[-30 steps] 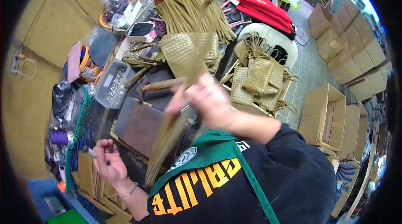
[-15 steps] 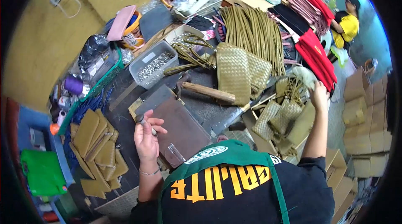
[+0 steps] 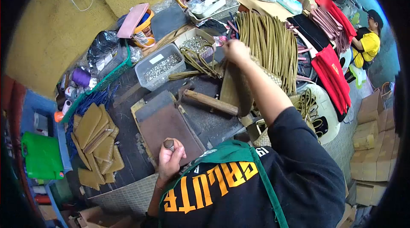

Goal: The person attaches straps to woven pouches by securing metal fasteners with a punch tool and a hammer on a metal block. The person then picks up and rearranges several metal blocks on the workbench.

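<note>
Evidently, a loose heap of olive-brown pouches point(image 3: 100, 142) lies at the left, overlapping untidily, so a nudge could set some sliding. Next comes a clear tub point(image 3: 147, 60) of small metal pieces point(image 3: 164, 66); a careless knock could spill them. The left hand point(image 3: 171, 158) wraps its fingers round a short dark-ended rod point(image 3: 169, 144), at the near edge of a brown board point(image 3: 166, 119); a slackened grip could let it drop. Looped straps point(image 3: 197, 63) lie near a hammer point(image 3: 211, 102) and, if tugged, could snag on its head. Farther right, an olive pouch point(image 3: 232, 85) sits below the right hand point(image 3: 236, 52), whose fingers look curled, though I cannot tell whether they pinch anything; a hasty pull could drag the strap bundle point(image 3: 269, 49) askew.
</note>
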### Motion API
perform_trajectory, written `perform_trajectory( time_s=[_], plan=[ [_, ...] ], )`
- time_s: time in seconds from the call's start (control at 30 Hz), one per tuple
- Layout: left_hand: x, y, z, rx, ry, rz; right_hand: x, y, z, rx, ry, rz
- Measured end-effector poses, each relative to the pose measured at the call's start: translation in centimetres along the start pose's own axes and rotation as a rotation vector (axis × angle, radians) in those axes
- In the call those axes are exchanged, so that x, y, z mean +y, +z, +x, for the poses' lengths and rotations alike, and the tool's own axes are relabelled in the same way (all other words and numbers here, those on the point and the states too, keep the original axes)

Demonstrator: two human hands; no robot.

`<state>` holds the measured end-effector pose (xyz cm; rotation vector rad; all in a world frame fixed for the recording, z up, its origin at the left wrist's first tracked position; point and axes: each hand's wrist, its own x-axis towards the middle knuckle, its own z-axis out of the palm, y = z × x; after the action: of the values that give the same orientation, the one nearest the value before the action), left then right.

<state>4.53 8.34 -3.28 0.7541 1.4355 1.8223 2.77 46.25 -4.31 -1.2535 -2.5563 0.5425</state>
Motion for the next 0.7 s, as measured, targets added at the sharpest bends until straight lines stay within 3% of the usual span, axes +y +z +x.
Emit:
perform_trajectory(
  time_s=[0.1,0.17,0.23,0.27,0.3,0.37,0.47,0.5,0.57,0.63,0.7],
  plan=[
    [-0.4,0.3,0.6,0.058,-0.011,-0.008,4.2,-2.8,1.0,0.439,0.029,0.190],
    [-0.3,0.8,0.8,0.063,-0.036,-0.004,6.9,-7.1,0.4,0.681,-0.126,0.367],
    [0.1,1.5,1.7,0.008,-0.077,0.059,8.0,-11.3,-0.9,0.782,-0.121,0.541],
    [0.2,1.8,2.2,-0.012,-0.059,0.088,9.1,-12.4,-0.7,0.839,-0.189,0.746],
    [0.1,2.0,2.8,-0.043,-0.033,0.115,9.9,-13.7,-1.0,0.884,-0.288,0.759],
    [1.1,3.0,4.6,-0.102,0.110,0.313,10.7,-15.2,-1.8,0.896,-0.434,0.856],
    [5.2,6.4,7.3,-0.126,0.262,0.668,8.5,-16.0,-5.0,0.826,-0.421,1.002],
    [6.3,7.4,8.8,-0.212,0.558,0.684,7.1,-16.1,-6.2,0.773,-0.409,1.112],
    [9.2,10.6,10.5,-0.256,0.812,0.795,4.9,-15.8,-8.1,0.620,-0.406,1.187],
    [11.1,13.2,12.0,-0.232,1.015,1.031,2.0,-15.3,-9.9,0.545,-0.422,1.233],
    [11.4,14.8,13.1,-0.105,1.046,1.274,-0.5,-13.8,-11.2,0.436,-0.493,1.431]
  ],
)
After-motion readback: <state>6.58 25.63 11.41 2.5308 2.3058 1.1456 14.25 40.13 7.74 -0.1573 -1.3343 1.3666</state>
